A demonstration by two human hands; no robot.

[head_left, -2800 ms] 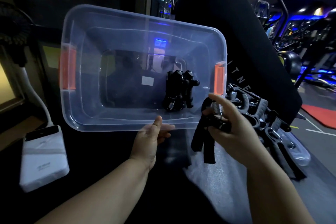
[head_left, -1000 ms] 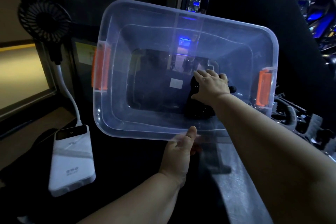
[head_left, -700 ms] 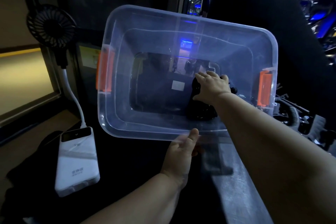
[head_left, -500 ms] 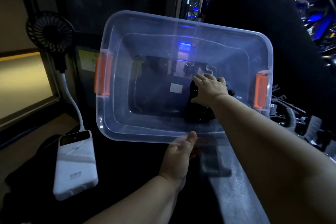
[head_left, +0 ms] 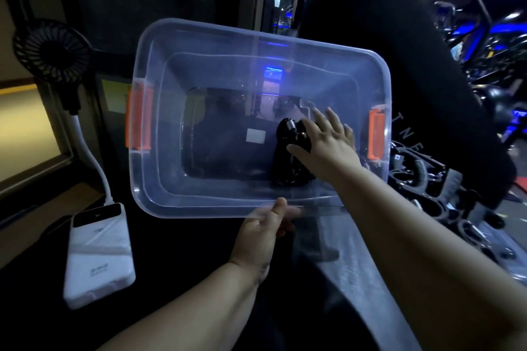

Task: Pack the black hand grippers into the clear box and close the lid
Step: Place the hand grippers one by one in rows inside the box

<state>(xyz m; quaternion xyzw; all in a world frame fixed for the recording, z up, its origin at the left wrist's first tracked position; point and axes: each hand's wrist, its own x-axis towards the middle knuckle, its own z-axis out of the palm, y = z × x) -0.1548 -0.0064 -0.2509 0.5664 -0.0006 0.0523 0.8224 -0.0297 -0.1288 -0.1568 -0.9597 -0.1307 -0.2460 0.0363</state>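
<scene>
The clear box (head_left: 159, 179) with orange latches is tipped up so its open top faces me. My left hand (head_left: 261, 236) grips its near rim, thumb on the inside. Black hand grippers (head_left: 288, 159) lie in a small pile on the box floor at the right. My right hand (head_left: 325, 142) reaches inside with fingers spread and straight, resting on that pile. More black hand grippers (head_left: 422, 177) lie in a heap outside the box at the right. The clear lid (head_left: 328, 239) lies flat under the box and my right forearm.
A white power bank (head_left: 98, 253) lies at the left on the dark surface, wired to a small black fan (head_left: 51, 54) on a white stalk. A black padded gym seat back (head_left: 399, 65) stands behind the box.
My right hand brought a gripper into the box and set it on the pile; its fingers have now spread open and shifted slightly right. The left hand still holds the rim.
</scene>
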